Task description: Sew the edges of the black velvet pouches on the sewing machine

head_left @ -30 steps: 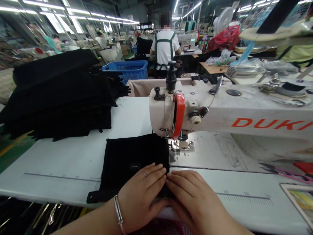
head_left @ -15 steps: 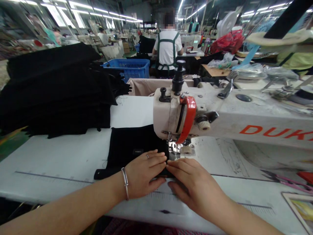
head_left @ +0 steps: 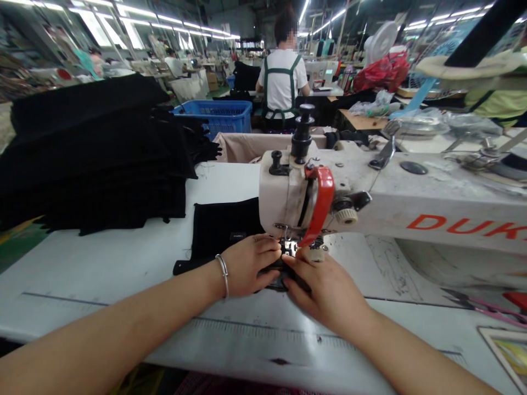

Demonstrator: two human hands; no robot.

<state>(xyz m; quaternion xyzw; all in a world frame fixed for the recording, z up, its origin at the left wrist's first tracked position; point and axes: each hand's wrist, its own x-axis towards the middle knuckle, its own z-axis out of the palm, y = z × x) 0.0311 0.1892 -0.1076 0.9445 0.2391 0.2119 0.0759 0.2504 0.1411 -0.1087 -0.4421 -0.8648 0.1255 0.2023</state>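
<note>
A black fabric piece with a small dark label lies on the white table, its right part running under the head of a sewing machine. My left hand, a bracelet at its wrist, lies on the fabric with fingers stretched out and thumb apart, just left of the metal presser foot. In front of the foot, my right hand has its fingers and thumb closed about the fabric's near edge. The fingertips of both hands almost meet there, and the needle point cannot be made out.
Stacked black fabric pieces cover the left of the table. Behind it stand a blue crate and a pale cloth-lined bin. Pink-handled snips lie at right. A co-worker sits ahead, back turned.
Both hands and the fabric have moved away from me, toward the presser foot, the fabric also shifting slightly right. My right fingers now reach in beside the foot.
</note>
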